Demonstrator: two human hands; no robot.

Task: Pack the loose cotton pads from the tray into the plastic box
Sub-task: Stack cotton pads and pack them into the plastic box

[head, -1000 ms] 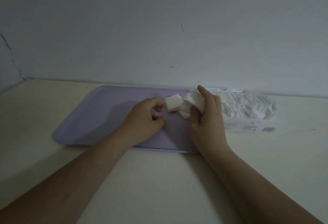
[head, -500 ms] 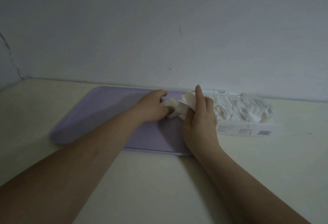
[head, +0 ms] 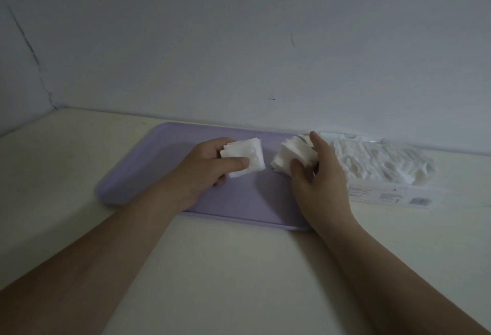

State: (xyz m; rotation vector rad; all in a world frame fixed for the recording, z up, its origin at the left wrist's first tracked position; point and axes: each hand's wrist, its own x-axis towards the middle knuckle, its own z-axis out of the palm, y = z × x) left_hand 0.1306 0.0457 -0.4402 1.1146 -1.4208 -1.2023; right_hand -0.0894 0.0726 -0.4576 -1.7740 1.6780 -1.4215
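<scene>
A lilac tray [head: 148, 172] lies on the cream table against the wall. Over its middle, my left hand [head: 204, 167] grips a small stack of white square cotton pads [head: 245, 155] between thumb and fingers. My right hand [head: 318, 175], at the tray's right end, holds a second, fanned stack of cotton pads [head: 289, 155] between thumb and fingers. To the right of the tray sits the clear plastic box [head: 390, 192], heaped with white pads [head: 377, 162], a printed label on its near side.
The pale wall stands right behind the tray and box, with a cracked corner [head: 34, 61] at the far left. The cream table [head: 239, 268] stretches toward me between my forearms.
My left hand has pulled back to the left with a stack of pads, away from the right hand's stack. Half a second ago both hands were bunched together over the pads.
</scene>
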